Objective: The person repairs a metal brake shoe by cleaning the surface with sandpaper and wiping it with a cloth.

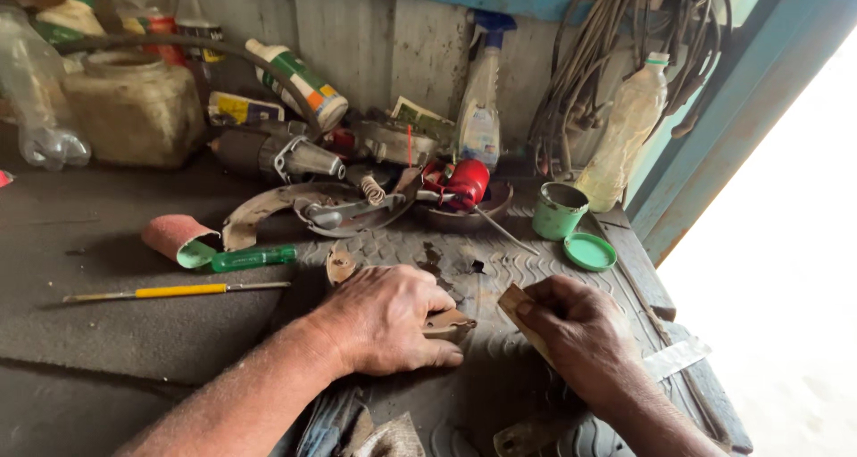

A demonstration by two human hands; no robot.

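Head view: two bare hands at work on a ribbed rubber mat laid over the desk.
Left hand: palm down, fingers together, pressing a small brown curved piece flat on the mat; no pinch, just downward hold.
Right hand: grip clamped on a tan strip of abrasive paper, thumb on top, fingers folded under.
Piece location: on the mat at the left fingertips, just beside the strip's free end; contact between the two is not clear from here.
Doing it well (judgement): keep the left palm weight over the piece so it cannot skate on the ribs; hold the strip flat to the face, short strokes away from the left fingertips.
Risk (judgement): strip is stiff and narrow, easy to dig an edge in.
Nearby: sandpaper roll, green-handled screwdriver, yellow-handled tool, curved brake shoe, green pot with its lid beside it.
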